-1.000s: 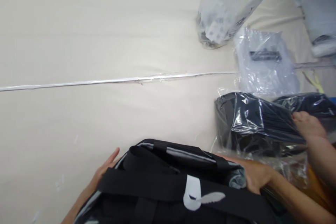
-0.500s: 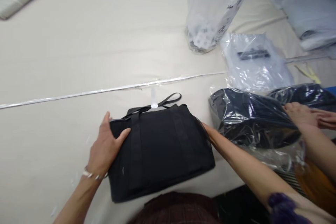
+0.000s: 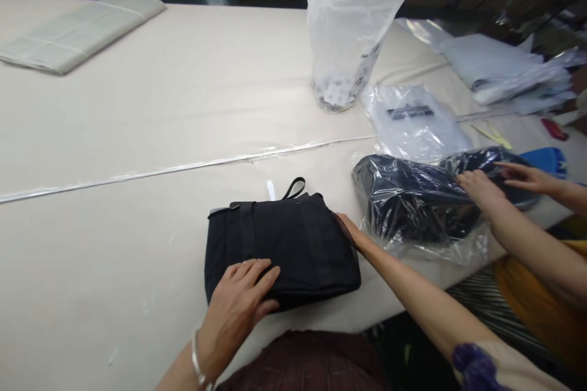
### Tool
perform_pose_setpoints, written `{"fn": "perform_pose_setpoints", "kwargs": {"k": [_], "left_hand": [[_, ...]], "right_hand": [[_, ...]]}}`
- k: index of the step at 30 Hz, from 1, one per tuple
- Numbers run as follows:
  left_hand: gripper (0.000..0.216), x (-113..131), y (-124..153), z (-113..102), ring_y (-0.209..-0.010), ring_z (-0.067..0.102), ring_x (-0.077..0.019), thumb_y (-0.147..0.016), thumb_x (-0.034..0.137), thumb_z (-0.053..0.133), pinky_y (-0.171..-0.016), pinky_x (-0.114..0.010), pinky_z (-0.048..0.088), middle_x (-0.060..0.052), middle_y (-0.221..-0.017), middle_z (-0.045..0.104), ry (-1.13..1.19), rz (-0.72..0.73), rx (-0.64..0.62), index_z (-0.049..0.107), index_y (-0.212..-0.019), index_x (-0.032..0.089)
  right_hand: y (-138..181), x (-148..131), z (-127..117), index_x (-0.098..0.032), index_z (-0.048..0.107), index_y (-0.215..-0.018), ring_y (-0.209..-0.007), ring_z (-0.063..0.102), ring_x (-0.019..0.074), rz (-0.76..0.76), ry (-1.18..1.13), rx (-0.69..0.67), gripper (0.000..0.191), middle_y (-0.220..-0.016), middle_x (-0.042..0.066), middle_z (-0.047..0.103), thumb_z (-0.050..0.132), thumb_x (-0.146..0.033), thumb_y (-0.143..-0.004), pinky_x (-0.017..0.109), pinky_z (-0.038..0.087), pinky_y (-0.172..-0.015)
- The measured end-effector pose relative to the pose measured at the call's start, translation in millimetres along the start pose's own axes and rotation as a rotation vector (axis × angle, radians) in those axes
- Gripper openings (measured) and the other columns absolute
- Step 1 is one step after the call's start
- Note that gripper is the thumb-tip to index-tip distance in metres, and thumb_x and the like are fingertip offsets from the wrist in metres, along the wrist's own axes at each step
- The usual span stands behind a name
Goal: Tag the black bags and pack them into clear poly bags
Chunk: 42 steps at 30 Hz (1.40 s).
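A black fabric bag (image 3: 288,244) lies on the pale table in front of me, with a thin strap loop (image 3: 296,186) rising from its far edge. My left hand (image 3: 247,293) rests on the bag's near face, fingers stretched out and the thumb by the lower edge. At the bag's right side, my right hand (image 3: 347,229) reaches behind or into its mesh side, and its fingers are hidden. A white tag (image 3: 271,190) shows just past the far edge.
On the right, a co-worker's hands (image 3: 481,189) touch dark goods in clear plastic (image 3: 413,195). Beyond are a pile of clear bags (image 3: 417,122), an upright white plastic bag (image 3: 353,30) and a folded sheet (image 3: 82,30). A taped seam (image 3: 183,166) crosses the table.
My left hand has moved from the bag's left edge down and right onto its near face. The strap shows less behind the bag. The view has tilted up, showing more of the far table.
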<state>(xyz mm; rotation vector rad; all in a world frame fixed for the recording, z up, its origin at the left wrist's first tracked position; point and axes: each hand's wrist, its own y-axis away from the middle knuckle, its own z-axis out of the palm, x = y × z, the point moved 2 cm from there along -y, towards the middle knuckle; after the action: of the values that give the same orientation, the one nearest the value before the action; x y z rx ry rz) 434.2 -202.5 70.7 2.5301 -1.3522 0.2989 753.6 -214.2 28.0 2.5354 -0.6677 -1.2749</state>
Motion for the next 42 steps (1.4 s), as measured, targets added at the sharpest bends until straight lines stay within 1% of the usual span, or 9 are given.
{"fn": "perform_pose_setpoints", "kwargs": {"k": [5, 10, 17, 21, 26, 32, 35, 38, 42], "left_hand": [[0.025, -30, -33, -11, -0.103, 0.065, -0.0214, -0.090, 0.036, 0.060, -0.087, -0.031, 0.048, 0.000, -0.112, 0.072, 0.254, -0.038, -0.140, 0.068, -0.113, 0.029], [0.024, -44, -45, -17, -0.095, 0.068, -0.0205, -0.084, 0.037, 0.062, -0.082, -0.027, 0.047, 0.002, -0.103, 0.074, 0.458, -0.074, -0.222, 0.071, -0.104, 0.027], [0.031, 1, -9, -10, -0.094, 0.063, -0.0295, -0.096, 0.041, 0.047, -0.079, -0.039, 0.046, -0.011, -0.096, 0.068, -0.172, -0.198, 0.128, 0.065, -0.105, 0.017], [0.040, -1, -5, 22, -0.086, 0.067, -0.0272, -0.102, 0.038, 0.027, -0.070, -0.035, 0.047, -0.010, -0.088, 0.069, -0.138, -0.356, -0.008, 0.061, -0.097, 0.018], [0.040, -21, -31, 47, -0.087, 0.071, -0.0244, -0.103, 0.039, 0.025, -0.065, -0.030, 0.047, -0.007, -0.092, 0.074, -0.049, -0.393, -0.106, 0.060, -0.097, 0.020], [0.039, -31, -35, 52, -0.082, 0.073, -0.0228, -0.104, 0.038, 0.025, -0.060, -0.027, 0.047, -0.004, -0.088, 0.075, -0.036, -0.378, -0.097, 0.060, -0.095, 0.022], [0.039, -31, -36, 57, -0.079, 0.072, -0.0229, -0.103, 0.035, 0.026, -0.060, -0.028, 0.048, -0.005, -0.086, 0.074, -0.053, -0.367, -0.069, 0.061, -0.095, 0.021], [0.042, -25, -37, 56, -0.084, 0.071, -0.0247, -0.103, 0.032, 0.024, -0.066, -0.033, 0.051, -0.008, -0.089, 0.073, -0.088, -0.363, -0.022, 0.064, -0.096, 0.018], [0.037, -13, -25, 42, -0.123, 0.057, -0.0274, -0.100, 0.026, 0.036, -0.102, -0.045, 0.043, -0.011, -0.132, 0.063, -0.236, -0.169, 0.240, 0.058, -0.128, 0.021]], "right_hand": [[60, -34, -45, -0.020, 0.069, -0.087, -0.089, 0.065, 0.0260, -0.041, 0.166, 0.219, 0.035, -0.087, 0.009, 0.071, 0.052, -0.050, -0.093, 0.034, 0.045, -0.083], [115, -66, 18, -0.021, 0.068, -0.112, -0.100, 0.061, 0.0300, -0.593, 0.563, 0.041, 0.052, -0.105, 0.011, 0.070, 0.068, -0.063, -0.081, 0.041, 0.041, -0.093], [51, -52, 46, -0.021, 0.073, -0.075, -0.068, 0.069, 0.0240, -0.320, 0.678, -0.037, 0.061, -0.075, 0.008, 0.074, 0.038, -0.066, -0.097, 0.029, 0.039, -0.059], [51, -35, 64, -0.020, 0.073, -0.070, -0.060, 0.066, 0.0230, -0.344, 0.655, 0.031, 0.060, -0.067, 0.009, 0.072, 0.043, -0.065, -0.095, 0.028, 0.036, -0.055], [58, -32, 76, -0.017, 0.072, -0.077, -0.078, 0.067, 0.0221, -0.439, 0.631, 0.186, 0.041, -0.076, 0.010, 0.072, 0.042, -0.033, -0.102, 0.031, 0.044, -0.075], [105, -80, 46, -0.018, 0.048, -0.142, -0.138, 0.039, 0.0320, -0.844, 0.461, 0.484, 0.052, -0.144, 0.014, 0.050, 0.033, -0.048, -0.102, 0.054, 0.027, -0.114], [102, -57, 73, -0.018, 0.043, -0.146, -0.143, 0.033, 0.0304, -1.049, 0.560, 0.413, 0.058, -0.147, 0.012, 0.049, 0.037, -0.053, -0.100, 0.054, 0.021, -0.118], [71, -14, 108, -0.016, 0.043, -0.146, -0.143, 0.032, 0.0295, -1.009, 0.666, 0.282, 0.059, -0.149, 0.014, 0.046, 0.046, -0.050, -0.098, 0.054, 0.022, -0.118], [51, 9, 121, -0.018, 0.036, -0.150, -0.147, 0.023, 0.0300, -0.957, 0.671, 0.195, 0.064, -0.156, 0.014, 0.036, 0.053, -0.048, -0.096, 0.057, 0.020, -0.119]]}}
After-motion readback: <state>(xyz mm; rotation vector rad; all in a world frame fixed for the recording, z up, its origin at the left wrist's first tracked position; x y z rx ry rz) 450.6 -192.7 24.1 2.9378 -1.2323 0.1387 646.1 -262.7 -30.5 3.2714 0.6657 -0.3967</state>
